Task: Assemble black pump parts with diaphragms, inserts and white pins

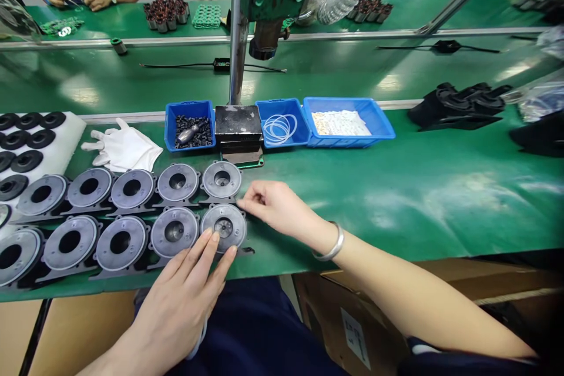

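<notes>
The left hand (189, 282) lies open, fingertips resting on the near rim of the grey round cover (224, 227) at the right end of the front row. The right hand (275, 205), at three o'clock of that cover, pinches its upper right edge. The press base (238, 123) sits at twelve o'clock, between blue bins (170, 111).

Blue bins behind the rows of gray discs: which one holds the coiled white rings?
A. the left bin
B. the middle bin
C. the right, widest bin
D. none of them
B: the white rings lie in the middle bin, right of the dark press base; the left bin holds small black parts.
</notes>
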A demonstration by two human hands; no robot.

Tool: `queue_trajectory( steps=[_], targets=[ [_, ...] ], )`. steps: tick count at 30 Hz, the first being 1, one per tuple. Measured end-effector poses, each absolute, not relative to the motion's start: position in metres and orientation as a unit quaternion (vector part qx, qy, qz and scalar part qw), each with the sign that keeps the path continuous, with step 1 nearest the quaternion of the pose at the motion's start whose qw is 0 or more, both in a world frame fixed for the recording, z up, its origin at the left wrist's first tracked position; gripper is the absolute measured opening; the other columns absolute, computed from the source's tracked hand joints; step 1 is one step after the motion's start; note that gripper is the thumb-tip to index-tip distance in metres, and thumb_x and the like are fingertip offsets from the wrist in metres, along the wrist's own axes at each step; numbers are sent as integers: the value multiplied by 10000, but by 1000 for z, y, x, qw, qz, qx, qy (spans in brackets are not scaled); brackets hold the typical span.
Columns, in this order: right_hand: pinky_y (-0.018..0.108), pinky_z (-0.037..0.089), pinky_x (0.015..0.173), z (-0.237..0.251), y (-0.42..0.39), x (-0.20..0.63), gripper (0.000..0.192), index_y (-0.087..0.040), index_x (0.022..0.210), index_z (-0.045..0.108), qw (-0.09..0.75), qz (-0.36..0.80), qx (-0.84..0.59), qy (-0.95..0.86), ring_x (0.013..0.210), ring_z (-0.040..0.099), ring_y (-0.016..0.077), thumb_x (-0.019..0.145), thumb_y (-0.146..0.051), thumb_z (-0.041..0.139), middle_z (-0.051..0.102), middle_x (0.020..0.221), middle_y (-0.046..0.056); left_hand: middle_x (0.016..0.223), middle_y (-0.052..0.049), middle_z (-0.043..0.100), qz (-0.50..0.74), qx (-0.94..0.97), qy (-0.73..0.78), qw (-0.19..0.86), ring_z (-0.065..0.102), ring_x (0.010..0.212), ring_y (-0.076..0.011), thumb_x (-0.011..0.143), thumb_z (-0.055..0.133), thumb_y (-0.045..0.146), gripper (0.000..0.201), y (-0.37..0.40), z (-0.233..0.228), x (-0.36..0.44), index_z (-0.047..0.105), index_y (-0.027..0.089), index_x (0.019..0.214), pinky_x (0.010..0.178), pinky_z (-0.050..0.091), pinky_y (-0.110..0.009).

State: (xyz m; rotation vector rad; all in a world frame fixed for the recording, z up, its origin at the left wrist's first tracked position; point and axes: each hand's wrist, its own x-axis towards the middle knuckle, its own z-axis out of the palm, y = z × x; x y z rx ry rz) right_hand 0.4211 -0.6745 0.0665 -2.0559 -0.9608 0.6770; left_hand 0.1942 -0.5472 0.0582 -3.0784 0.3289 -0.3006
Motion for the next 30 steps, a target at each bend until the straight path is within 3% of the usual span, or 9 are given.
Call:
queue_trajectory(
  steps=[5,10,12,14,17,22,24,27,30],
  targets=[
    [281,399,640,88,-688,419,263,-191,728,566,447,87,-820,-346,652,510,144,948,-333,595,590,696,18,1275,-113,676,-135,-983,91,-89,643,1179,-209,993,413,140,371,-527,75,201,554,170,1334,933,501,-315],
    [244,442,583,112,-686,380,369,-197,935,648,498,381,-621,-470,611,531,123,797,-518,765,608,740,-12,953,-78,756,-229,-970,5,-87,727,703,-160,1008,370,192,358,-513,94,229,504,132,1335,587,551,-237],
    [258,460,651,113,-680,366,405,-198,872,633,491,402,-587,-502,642,526,132,781,-571,759,593,709,-16,920,-88,760,-239,-969,22,-60,717,609,-172,981,356,157,391,-516,96,247,492,110,1344,488,525,-246],
    [270,459,715,111,-676,363,429,-187,733,586,501,376,-598,-501,696,528,141,862,-589,663,582,695,-2,930,-97,763,-226,-971,24,-72,732,629,-196,951,359,122,411,-520,96,264,497,104,1338,492,543,-264],
    [228,419,560,109,-682,380,487,-165,706,578,519,421,-612,-422,573,499,101,908,-608,583,558,661,-5,945,-78,769,-174,-973,2,-151,753,705,-212,953,411,152,397,-526,98,279,505,136,1339,570,587,-285],
    [199,332,418,110,-704,452,486,-164,769,565,531,322,-724,-299,464,460,83,888,-635,589,569,657,-4,1200,-94,719,-167,-944,-27,-283,753,833,-164,963,516,390,649,-524,98,268,257,186,1522,648,606,-235],
    [225,373,437,109,-705,489,473,-178,788,555,476,199,-798,-310,483,495,112,945,-620,496,571,650,5,1230,-82,708,-185,-938,-37,-292,749,875,-152,978,489,401,625,-520,94,257,249,225,1527,667,607,-223],
    [284,431,540,104,-693,536,478,-209,708,500,264,-36,-888,-375,556,552,167,1030,-526,345,563,607,42,1166,-44,732,-195,-933,-40,-298,746,847,-137,983,491,377,551,-513,83,240,321,270,1496,664,605,-201],
    [316,441,640,94,-677,558,400,-216,707,515,165,-114,-881,-428,685,609,208,1015,-461,439,637,756,122,1127,-26,739,-204,-926,-56,-313,743,862,-132,984,501,341,499,-502,72,216,381,290,1466,710,605,-188]
  ],
)
